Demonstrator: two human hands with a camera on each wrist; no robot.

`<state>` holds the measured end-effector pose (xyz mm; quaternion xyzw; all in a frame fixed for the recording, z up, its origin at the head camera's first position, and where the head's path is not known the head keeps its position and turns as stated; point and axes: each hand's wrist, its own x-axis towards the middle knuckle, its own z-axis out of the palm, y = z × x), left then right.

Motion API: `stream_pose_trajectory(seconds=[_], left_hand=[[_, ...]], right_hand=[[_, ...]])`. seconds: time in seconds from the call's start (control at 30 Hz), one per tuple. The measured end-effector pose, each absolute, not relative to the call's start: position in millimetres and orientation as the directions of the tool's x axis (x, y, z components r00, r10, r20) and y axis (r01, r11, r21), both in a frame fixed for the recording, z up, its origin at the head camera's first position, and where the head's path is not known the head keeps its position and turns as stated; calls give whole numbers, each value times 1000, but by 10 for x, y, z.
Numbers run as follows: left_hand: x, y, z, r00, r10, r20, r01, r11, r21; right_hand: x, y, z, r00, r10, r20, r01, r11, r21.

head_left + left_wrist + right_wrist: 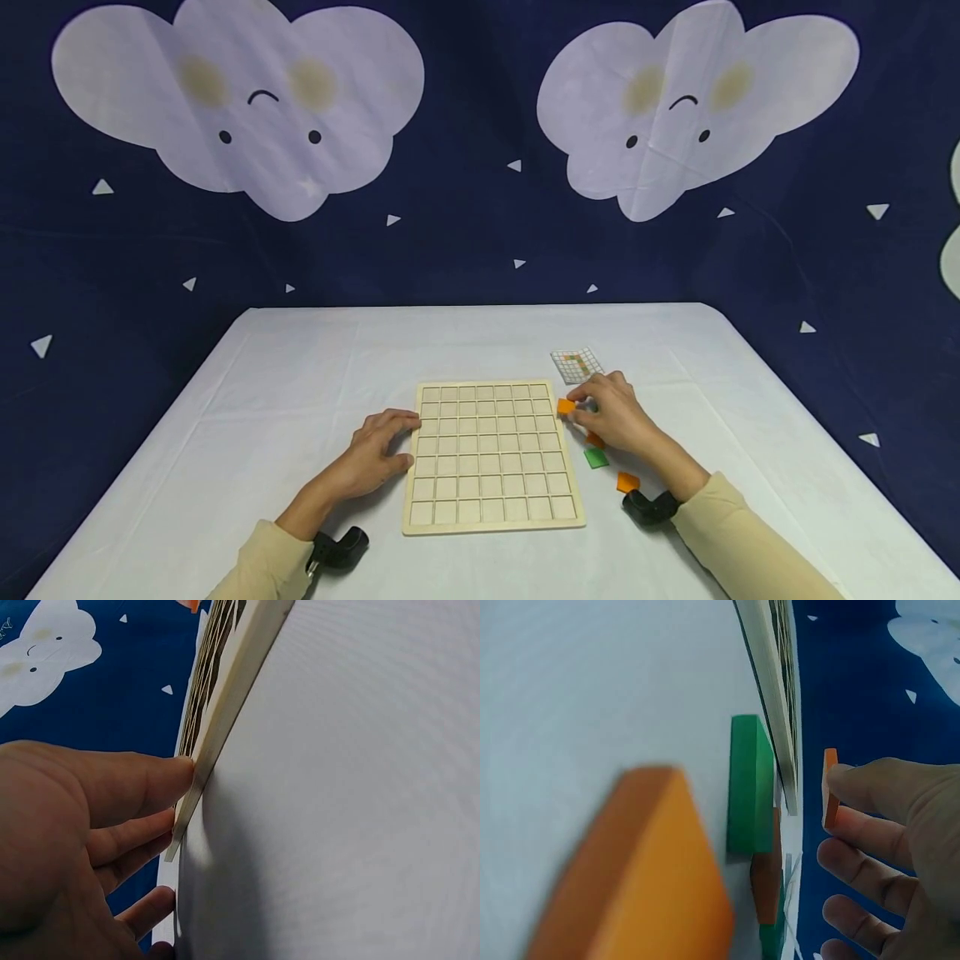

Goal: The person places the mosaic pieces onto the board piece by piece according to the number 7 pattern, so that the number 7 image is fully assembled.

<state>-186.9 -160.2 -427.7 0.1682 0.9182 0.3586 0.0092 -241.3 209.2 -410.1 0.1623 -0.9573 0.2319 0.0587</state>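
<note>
A square wooden grid board [480, 530] lies flat on the table, its cells bare. My left hand [371, 454] rests at its left edge; in the left wrist view the thumb [142, 784] touches the board's side, with the fingers extended. Between thumb and index finger, my right hand [617, 414] pinches an orange square tile [830, 787], raised beside the board's right edge. Below that hand lie a green tile [596, 458] and an orange tile [627, 482]. Another orange tile [595, 440] is partly hidden under the hand.
A printed card [576, 365] with a coloured grid pattern lies beyond my right hand. White cloth covers the table [300, 358], and a dark blue curtain [465, 250] with clouds hangs behind it. Each wrist wears a black camera mount [341, 550].
</note>
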Motion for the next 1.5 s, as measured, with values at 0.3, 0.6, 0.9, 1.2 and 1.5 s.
stream_pose_trajectory(seconds=[0.3,0.6,0.9,1.2,1.5], left_hand=[[-1870,-1600,-4278,-943,313,108,303,683,664],[-1864,-1602,-4275,-941,320,112,311,684,660],[-1862,-1605,-4269,-941,322,109,311,688,656],[-1863,-1602,-4264,-939,327,106,313,688,654],[-1861,-1598,-4261,-943,318,101,304,692,654]], right_hand=[[-2378,1960,-4028,-906,-342,250,-420,806,-417],[-2381,1817,-3986,-888,-373,270,-457,784,-420],[-2403,1628,-3922,-867,-410,281,-496,757,-425],[-2442,1451,-3907,-872,-419,251,-489,745,-454],[-2477,1319,-3905,-846,-463,264,-533,733,-422]])
